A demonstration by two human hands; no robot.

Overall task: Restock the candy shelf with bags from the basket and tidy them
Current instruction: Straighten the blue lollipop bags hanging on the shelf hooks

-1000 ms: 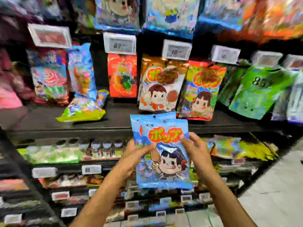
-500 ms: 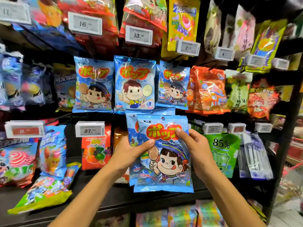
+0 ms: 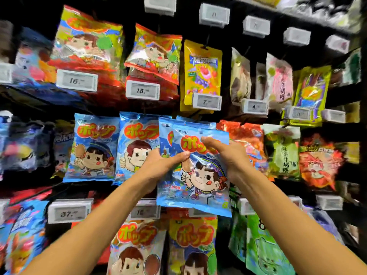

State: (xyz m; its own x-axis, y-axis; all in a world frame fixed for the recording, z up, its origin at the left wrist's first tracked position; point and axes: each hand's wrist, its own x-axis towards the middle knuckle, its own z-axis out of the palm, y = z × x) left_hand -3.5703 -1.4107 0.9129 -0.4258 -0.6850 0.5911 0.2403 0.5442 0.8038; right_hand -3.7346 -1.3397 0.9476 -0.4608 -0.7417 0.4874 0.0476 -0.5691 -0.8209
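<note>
- Now both hands hold a pair of blue candy bags up against the middle row of the candy shelf (image 3: 352, 133).
- Left hand (image 3: 158, 165) grips the left side of the front blue bag (image 3: 200, 181). Its thumb presses on the bag's face beside the printed lollipop, and the other fingers are hidden behind the pack.
- Right hand (image 3: 228, 155) pinches the same bag at its upper right, one digit lying across the red logo and the rest curled round the edge.
- Second blue bag (image 3: 165, 132) sits just behind the front one, offset up and to the left. I cannot tell which hand has hold of it.
- Both held bags overlap the right side of a hanging thumbs-up bag (image 3: 137, 147). Another hanging blue bag (image 3: 92, 147) is on that one's left.
- Orange-red bags (image 3: 248, 139) hang just right of the held pair.
- Price tags reading 16 (image 3: 77, 80), 13 (image 3: 142, 90) and 7 (image 3: 207, 101) line the row above, and one reading 37 (image 3: 69, 213) sits below left.
</note>
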